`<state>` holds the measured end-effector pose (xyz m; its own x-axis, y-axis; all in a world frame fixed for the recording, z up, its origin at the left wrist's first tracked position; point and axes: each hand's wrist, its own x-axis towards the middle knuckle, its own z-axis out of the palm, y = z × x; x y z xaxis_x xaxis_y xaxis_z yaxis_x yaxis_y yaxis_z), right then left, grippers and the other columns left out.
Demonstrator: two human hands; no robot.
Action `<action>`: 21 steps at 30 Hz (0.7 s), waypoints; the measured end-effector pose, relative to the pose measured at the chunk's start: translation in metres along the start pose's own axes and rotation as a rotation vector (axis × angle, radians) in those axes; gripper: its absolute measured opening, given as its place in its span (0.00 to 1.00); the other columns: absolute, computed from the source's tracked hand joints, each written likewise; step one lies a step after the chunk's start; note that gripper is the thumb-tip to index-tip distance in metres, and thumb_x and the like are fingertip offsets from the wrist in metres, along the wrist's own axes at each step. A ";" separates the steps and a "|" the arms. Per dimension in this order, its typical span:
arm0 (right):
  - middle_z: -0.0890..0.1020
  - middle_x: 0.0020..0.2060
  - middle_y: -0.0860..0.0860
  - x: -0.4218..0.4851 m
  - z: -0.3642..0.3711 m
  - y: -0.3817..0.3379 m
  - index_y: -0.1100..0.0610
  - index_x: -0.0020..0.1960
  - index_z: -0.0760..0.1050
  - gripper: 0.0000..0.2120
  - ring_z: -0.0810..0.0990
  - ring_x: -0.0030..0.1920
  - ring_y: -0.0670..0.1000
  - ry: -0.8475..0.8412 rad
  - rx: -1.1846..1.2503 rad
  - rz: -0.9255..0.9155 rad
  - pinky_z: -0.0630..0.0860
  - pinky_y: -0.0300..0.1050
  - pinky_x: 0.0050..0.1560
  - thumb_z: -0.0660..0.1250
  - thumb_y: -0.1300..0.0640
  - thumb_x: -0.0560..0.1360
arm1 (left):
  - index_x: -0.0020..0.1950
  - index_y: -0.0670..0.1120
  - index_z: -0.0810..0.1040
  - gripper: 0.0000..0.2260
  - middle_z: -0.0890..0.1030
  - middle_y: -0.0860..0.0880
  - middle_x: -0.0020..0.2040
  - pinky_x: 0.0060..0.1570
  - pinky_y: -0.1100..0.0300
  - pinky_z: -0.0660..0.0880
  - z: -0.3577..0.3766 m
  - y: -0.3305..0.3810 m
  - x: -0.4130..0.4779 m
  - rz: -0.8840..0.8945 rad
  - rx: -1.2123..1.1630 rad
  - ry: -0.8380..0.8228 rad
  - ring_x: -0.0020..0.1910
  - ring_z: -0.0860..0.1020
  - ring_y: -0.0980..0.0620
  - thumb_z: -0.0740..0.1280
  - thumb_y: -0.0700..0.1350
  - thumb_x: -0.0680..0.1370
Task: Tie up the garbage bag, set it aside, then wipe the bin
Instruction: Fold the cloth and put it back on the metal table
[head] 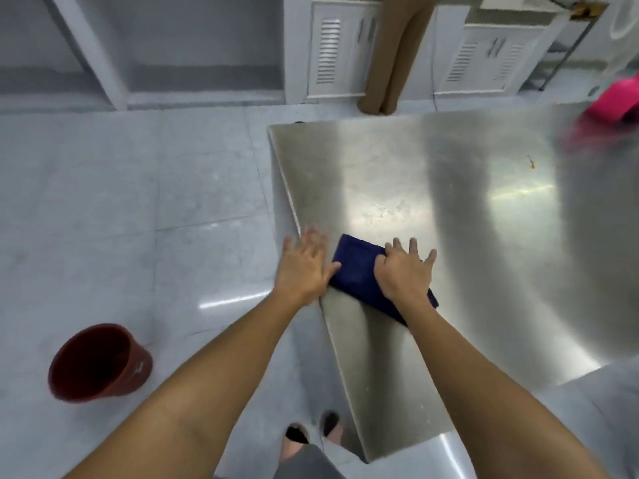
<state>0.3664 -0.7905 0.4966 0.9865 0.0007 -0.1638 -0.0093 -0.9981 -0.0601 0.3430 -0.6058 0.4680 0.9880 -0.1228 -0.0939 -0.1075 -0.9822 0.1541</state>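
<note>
A folded dark blue cloth (359,267) lies on the steel table (415,188) near its left edge. My right hand (404,271) rests flat on the cloth's right part with fingers spread. My left hand (304,267) lies flat at the table's edge, fingers apart, its thumb side touching the cloth's left end. A dark red bin (100,363) stands on the floor at the lower left, with no bag visible inside it. No garbage bag can be made out.
A pink object (615,105), blurred, sits at the table's far right corner. A person's legs in brown trousers (394,53) stand behind the table. White cabinets (332,50) line the back wall. Pale tiled floor (138,202) spreads to the left. My feet (311,430) are below.
</note>
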 end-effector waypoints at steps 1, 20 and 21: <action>0.60 0.78 0.51 0.004 -0.005 -0.021 0.58 0.75 0.61 0.26 0.50 0.79 0.56 0.008 0.017 -0.020 0.44 0.64 0.74 0.47 0.53 0.79 | 0.77 0.46 0.42 0.31 0.45 0.45 0.78 0.72 0.46 0.36 -0.004 -0.022 -0.006 -0.098 -0.007 -0.008 0.77 0.42 0.47 0.43 0.61 0.80; 0.42 0.80 0.51 -0.050 0.286 -0.541 0.57 0.79 0.40 0.34 0.40 0.79 0.54 -0.399 -0.028 -0.710 0.46 0.58 0.76 0.53 0.54 0.79 | 0.77 0.43 0.46 0.27 0.48 0.44 0.79 0.73 0.43 0.44 0.174 -0.524 -0.287 -0.927 -0.015 -0.341 0.77 0.44 0.45 0.48 0.54 0.82; 0.41 0.79 0.52 -0.045 0.322 -0.561 0.57 0.79 0.39 0.34 0.40 0.79 0.54 -0.416 -0.017 -0.676 0.46 0.58 0.76 0.53 0.55 0.79 | 0.77 0.43 0.46 0.27 0.48 0.44 0.79 0.73 0.43 0.44 0.203 -0.552 -0.286 -0.910 0.018 -0.340 0.77 0.44 0.45 0.48 0.53 0.82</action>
<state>0.2742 -0.2111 0.2208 0.6354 0.6258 -0.4523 0.5755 -0.7744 -0.2629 0.0970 -0.0571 0.2103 0.6094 0.6532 -0.4493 0.6774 -0.7235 -0.1331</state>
